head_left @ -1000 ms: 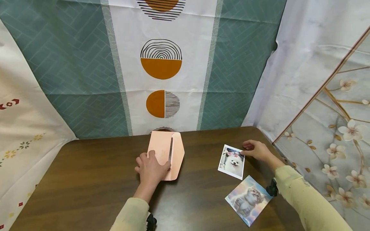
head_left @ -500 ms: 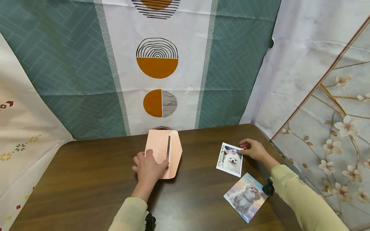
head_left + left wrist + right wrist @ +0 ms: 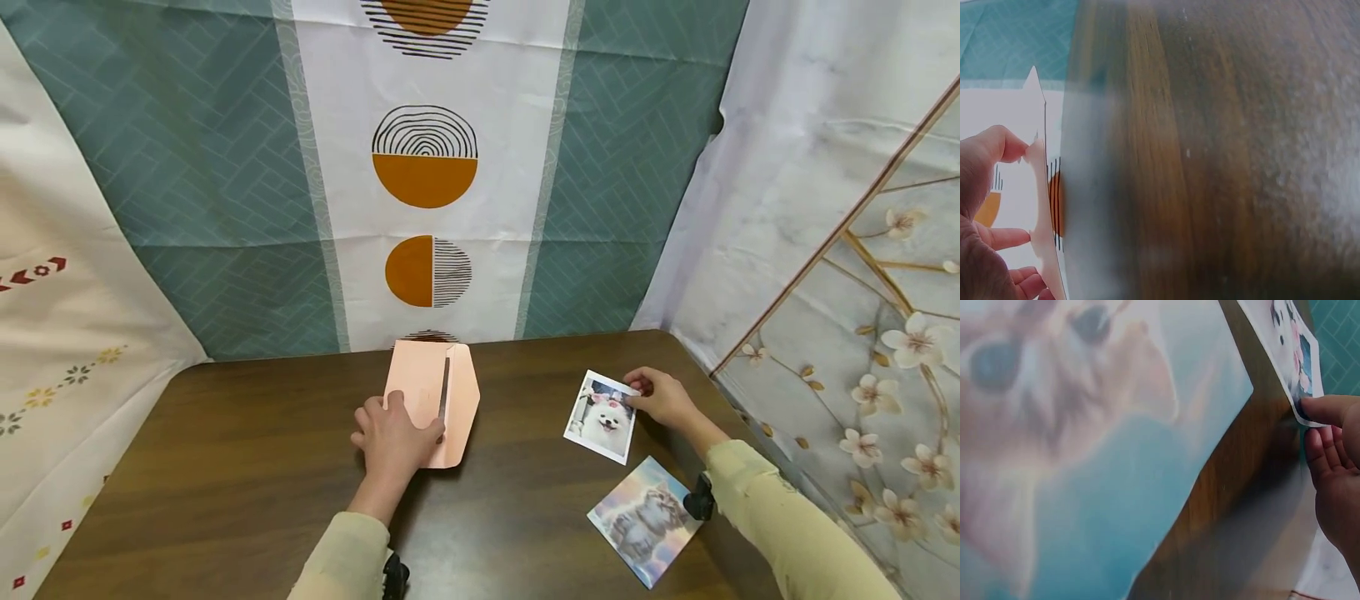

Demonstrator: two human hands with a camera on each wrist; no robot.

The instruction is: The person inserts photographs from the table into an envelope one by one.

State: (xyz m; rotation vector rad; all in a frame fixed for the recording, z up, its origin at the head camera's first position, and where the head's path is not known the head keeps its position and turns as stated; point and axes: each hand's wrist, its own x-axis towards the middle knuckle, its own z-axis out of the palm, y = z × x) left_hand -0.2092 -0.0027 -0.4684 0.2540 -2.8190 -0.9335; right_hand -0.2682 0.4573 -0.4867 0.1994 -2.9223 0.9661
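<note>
A peach envelope (image 3: 417,371) lies on the brown table, its flap unfolded to the right and a dark slit along its opening. My left hand (image 3: 394,437) rests on it with spread fingers, the thumb beside the slit. In the left wrist view, thumb and fingertips touch the envelope (image 3: 1039,181). On the right, my right hand (image 3: 666,402) pinches the upper right corner of a white-bordered photo of a fluffy white dog (image 3: 602,423). The right wrist view has the thumb on top of the photo (image 3: 1297,347) and the fingers underneath.
A pastel kitten picture (image 3: 643,523) lies on the table (image 3: 247,483) below the dog photo, near the right wrist. A patterned cloth (image 3: 607,183) hangs behind the table. Floral fabric (image 3: 862,350) borders the right side, and cream fabric (image 3: 82,292) borders the left.
The right hand stays at the dog photo's corner; its fingers are drawn in slightly closer to it and the photo has tilted a little. The left hand and envelope keep their place.
</note>
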